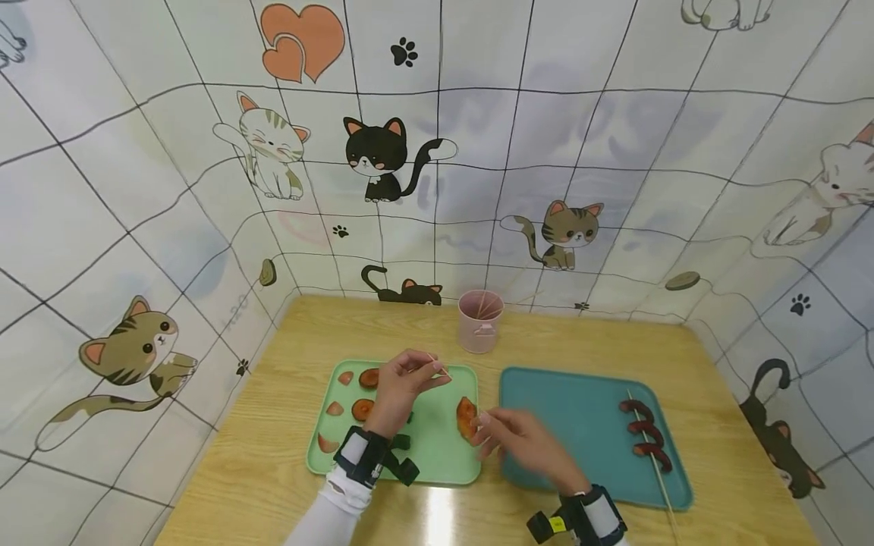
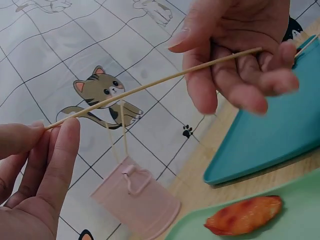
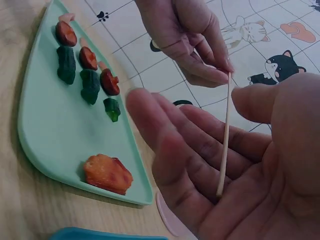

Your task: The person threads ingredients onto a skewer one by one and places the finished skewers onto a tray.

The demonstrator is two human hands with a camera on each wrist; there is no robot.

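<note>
My left hand (image 1: 403, 387) is over the green tray (image 1: 437, 470), its thumb and fingertips pinching one end of a thin wooden skewer (image 2: 150, 86). The right hand (image 1: 522, 440) has its palm turned up and fingers loosely spread; the skewer's other end lies across those fingers (image 3: 200, 135), not gripped. Below, at the tray's right side, is an orange-brown piece like a chicken wing (image 1: 467, 418). Brown mushroom caps (image 3: 88, 58), dark green vegetable pieces (image 3: 90, 86) and pale pink wedges (image 1: 328, 444) lie in rows on the left, partly hidden by my left arm in the head view.
A teal tray (image 1: 560, 417) is on the right, bearing a skewer (image 1: 659, 481) threaded through three dark red curved pieces (image 1: 645, 433). Behind the trays stands a small pink bucket (image 1: 478, 334) with thin sticks in it. A cat-patterned sheet (image 1: 471, 189) surrounds the wooden table (image 1: 232, 478).
</note>
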